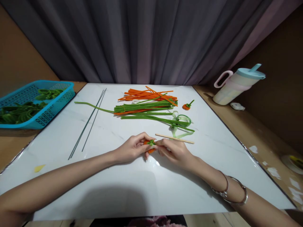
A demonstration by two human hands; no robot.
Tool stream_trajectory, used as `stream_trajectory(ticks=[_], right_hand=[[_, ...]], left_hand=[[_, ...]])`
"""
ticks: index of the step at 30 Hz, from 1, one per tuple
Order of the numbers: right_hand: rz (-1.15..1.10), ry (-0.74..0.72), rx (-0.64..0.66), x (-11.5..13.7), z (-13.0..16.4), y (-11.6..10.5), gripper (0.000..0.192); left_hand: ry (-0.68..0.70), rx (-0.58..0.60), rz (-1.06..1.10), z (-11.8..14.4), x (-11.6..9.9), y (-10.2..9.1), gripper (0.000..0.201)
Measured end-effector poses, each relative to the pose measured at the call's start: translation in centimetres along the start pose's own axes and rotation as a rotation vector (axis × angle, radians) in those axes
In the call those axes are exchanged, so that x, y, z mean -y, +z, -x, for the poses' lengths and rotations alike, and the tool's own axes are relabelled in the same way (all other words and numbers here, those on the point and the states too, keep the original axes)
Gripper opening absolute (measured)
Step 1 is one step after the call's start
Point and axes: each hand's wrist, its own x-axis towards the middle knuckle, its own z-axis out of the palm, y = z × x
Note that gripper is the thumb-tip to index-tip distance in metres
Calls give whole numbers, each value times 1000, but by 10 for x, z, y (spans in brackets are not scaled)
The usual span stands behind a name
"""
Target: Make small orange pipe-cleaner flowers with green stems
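1. Hands: the left hand [132, 147] and the right hand [172, 150] meet fingertip to fingertip just above the white marble-patterned counter [132, 189], both pinched shut on one small orange-and-green fuzzy pipe-cleaner piece [150, 145], which sits between them, its orange part half hidden by the fingers.
2. Grip: the hold looks best kept at the fingertips, one hand steadying the orange body while the other works the green tuft; a harder squeeze would likely flatten the pile.
3. Just beyond the right hand, touching or nearly touching its fingers, lies a thin pale wooden stick [174, 138]; a careless lift of that hand could roll it.
4. Farther ahead of both hands: a loose bundle of long green pipe cleaners [146, 110], a sheaf of orange pipe cleaners [148, 94] behind it, and a curl of pale green ribbon [181, 121] ahead of the right hand.
5. A finished small orange piece with a green stalk [187, 106] rests well ahead of the right hand.
6. Ahead and to the left of the left hand, two thin dark green wires [91, 118] run diagonally.
7. Open room: bare counter lies under both forearms and to either side of the hands; the near edge runs beneath the forearms, the right edge well outside the right wrist.
8. Off the counter, far left: a blue plastic mesh basket [55, 107] of green pieces.
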Motion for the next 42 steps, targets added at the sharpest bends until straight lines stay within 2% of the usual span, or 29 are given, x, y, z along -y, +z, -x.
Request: stream_trajectory(ticks=[3, 9, 19, 21, 25, 27, 35, 42], right_hand=[[-53, 26, 23, -3, 0, -3, 12], [-119, 48, 154, -8, -3, -16, 12], [-65, -10, 126, -7, 1, -9, 20], [-92, 58, 120, -5, -1, -9, 18], [-186, 300, 162, 1, -7, -13, 12], [-184, 329, 174, 3, -8, -14, 11], [53, 70, 94, 4, 0, -7, 17], [398, -172, 30, 6, 1, -4, 27]], left_hand=[[-10, -8, -30, 0, 2, 0, 30], [-23, -14, -35, 0, 1, 2, 27], [6, -15, -157, 0, 2, 1, 29], [32, -28, -217, 1, 3, 1, 26], [86, -75, -347, 2, 4, 2, 19], [112, -78, -392, 2, 3, 2, 18], [149, -60, -528, 4, 1, 3, 22], [90, -88, -459, 2, -2, 5, 23]])
